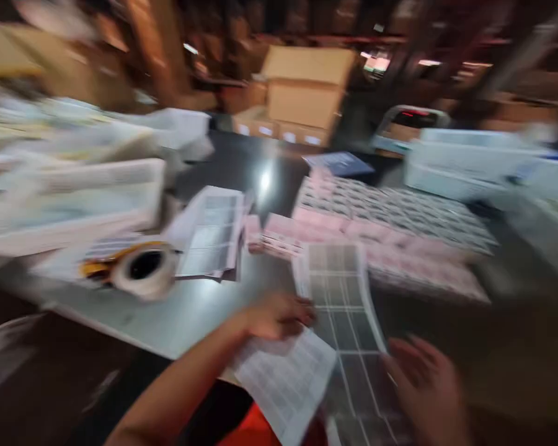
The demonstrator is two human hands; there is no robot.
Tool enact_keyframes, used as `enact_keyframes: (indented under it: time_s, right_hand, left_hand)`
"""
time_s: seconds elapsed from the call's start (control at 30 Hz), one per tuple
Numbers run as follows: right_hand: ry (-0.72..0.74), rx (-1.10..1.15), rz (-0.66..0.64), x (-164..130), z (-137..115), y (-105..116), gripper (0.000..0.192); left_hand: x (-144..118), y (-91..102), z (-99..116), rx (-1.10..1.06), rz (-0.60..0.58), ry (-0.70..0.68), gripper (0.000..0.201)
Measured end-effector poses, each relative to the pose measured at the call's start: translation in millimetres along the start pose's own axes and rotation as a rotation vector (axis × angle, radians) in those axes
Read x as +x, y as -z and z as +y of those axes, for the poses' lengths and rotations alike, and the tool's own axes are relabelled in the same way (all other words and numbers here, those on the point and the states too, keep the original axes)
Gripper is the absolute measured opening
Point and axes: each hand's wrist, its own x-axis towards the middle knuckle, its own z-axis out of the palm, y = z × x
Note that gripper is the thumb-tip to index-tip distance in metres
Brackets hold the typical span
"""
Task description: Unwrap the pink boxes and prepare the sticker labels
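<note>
The view is blurred by motion. My left hand (279, 314) rests on a printed white sheet (286, 381) at the near edge of the table, fingers touching the strip of label backing (341, 297) that runs from the table toward me. My right hand (423, 384) hovers by the lower right side of that strip with its fingers spread; whether it grips the strip is unclear. Rows of small pink-and-white labels (390, 229) lie spread out behind the strip.
A roll of tape (144, 269) lies at the left on the grey table (181, 316), beside stacked label sheets (211, 232). White trays (74, 198) pile up at left, white bins (469, 161) at right, cardboard boxes (304, 93) at the back.
</note>
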Motion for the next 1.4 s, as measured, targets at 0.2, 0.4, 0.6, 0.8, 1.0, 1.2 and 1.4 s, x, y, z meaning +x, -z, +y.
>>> enact_keyframes:
  time_s: [0.2, 0.4, 0.6, 0.8, 1.0, 1.2, 1.4]
  right_hand:
    - [-0.190, 0.151, -0.055, 9, 2, 9, 0.054]
    - [-0.251, 0.137, -0.175, 12, 4, 2, 0.046]
    - [-0.341, 0.084, -0.225, 11, 3, 9, 0.050]
    - [-0.367, -0.058, -0.330, 6, 11, -8, 0.051]
    - [-0.336, -0.127, -0.315, 2, 11, -15, 0.047]
    - [-0.318, -0.158, -0.281, -1, 13, -17, 0.044]
    - [-0.267, -0.260, -0.248, -9, 10, -20, 0.040]
  left_hand:
    - [3, -16.3, -34, 0.115, -0.112, -0.082, 0.023]
    - [3, -17.8, -28, 0.169, -0.162, -0.078, 0.022]
    - [2, -21.6, -36, 0.196, -0.150, -0.090, 0.019]
    - [2, -22.2, -37, 0.179, -0.155, -0.073, 0.020]
    - [2, -21.2, -37, 0.168, -0.156, -0.080, 0.020]
    - [2, -21.3, -37, 0.143, -0.148, -0.074, 0.019]
    - [2, -20.9, -38, 0.173, -0.162, -0.083, 0.020]
